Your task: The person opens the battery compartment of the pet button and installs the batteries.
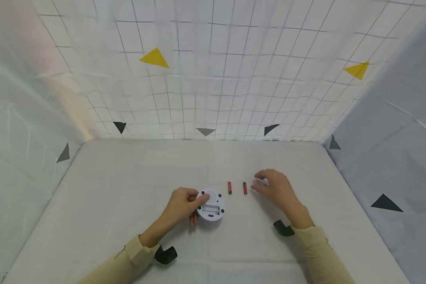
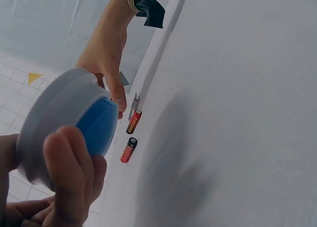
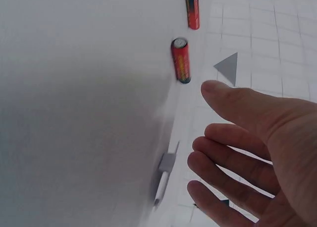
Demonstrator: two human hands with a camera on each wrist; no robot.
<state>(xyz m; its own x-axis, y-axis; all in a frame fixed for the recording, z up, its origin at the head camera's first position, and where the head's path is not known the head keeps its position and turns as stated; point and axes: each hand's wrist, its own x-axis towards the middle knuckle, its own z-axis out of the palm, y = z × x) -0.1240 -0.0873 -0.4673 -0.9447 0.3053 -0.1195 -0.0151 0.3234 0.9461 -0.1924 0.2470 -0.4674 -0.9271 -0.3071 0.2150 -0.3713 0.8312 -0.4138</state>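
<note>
White cloth is covering the surface (image 1: 127, 189), and gridded sheets with yellow and dark triangles are hanging behind and beside it. Near the front middle, the left hand (image 1: 179, 207) is holding a round white device (image 1: 211, 205), its grip curling round the left edge with one fingertip lying across the top; in the head view the device is showing a speaker grille, dark feet and an open, empty battery bay. From the left wrist view its other face (image 2: 96, 125) is looking blue, raised off the cloth. Two red batteries are lying just beyond the device, side by side but apart: the left battery (image 1: 229, 187) nearest the device, the right battery (image 1: 245, 188) just beside the right hand (image 1: 275, 189). That hand is hovering low with its grip spread and relaxed, pinching nothing, fingertips close to the right battery without touching it. A small grey lid (image 3: 167, 162) is lying flat near those fingers in the right wrist view.
</note>
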